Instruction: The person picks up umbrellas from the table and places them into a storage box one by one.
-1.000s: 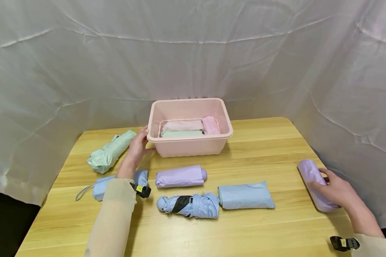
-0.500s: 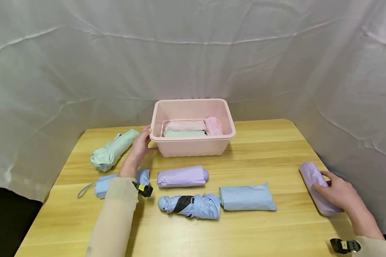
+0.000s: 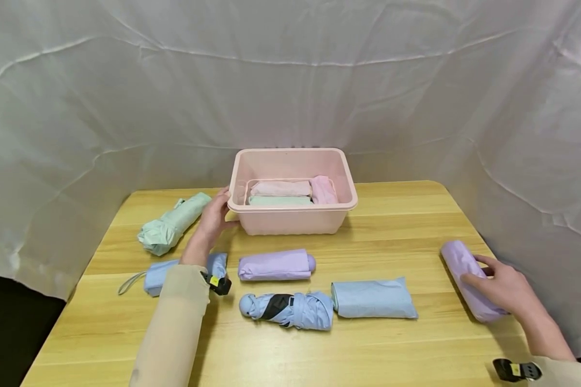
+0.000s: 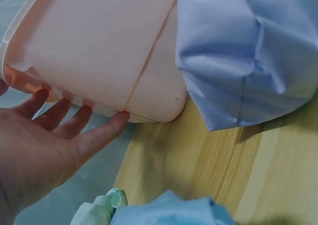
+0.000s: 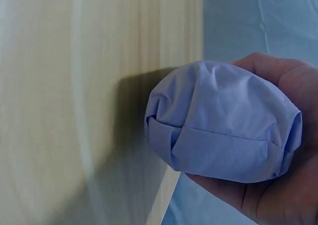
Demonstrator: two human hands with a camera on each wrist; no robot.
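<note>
On my feed, the person's right hand (image 3: 501, 287) wraps its fingers around a lilac folded umbrella (image 3: 467, 279) at the right edge of the wooden table (image 3: 416, 226); the right wrist view shows the umbrella's rounded end (image 5: 223, 123) cupped in the palm, with its shadow falling on the boards beside it. The left hand (image 3: 213, 217) lies flat, fingers straight, against the left end of a pink plastic bin (image 3: 292, 207) at the back of the table; the left wrist view shows the fingertips (image 4: 117, 120) touching the bin's lower rim (image 4: 99, 51). Inside the bin I see three folded umbrellas, pale pink (image 3: 281, 187), mint (image 3: 278, 200) and pink (image 3: 321, 190). On the table, a mint umbrella (image 3: 171, 224) lies left of the bin; a blue one (image 3: 157, 273) with a wrist loop sits partly under the left sleeve. In front of the bin lie a second lilac umbrella (image 3: 276, 264), a loosely bundled blue umbrella (image 3: 288, 309) with a black strap, and a flat blue sleeve-shaped cover (image 3: 373, 299) just beside it.
</note>
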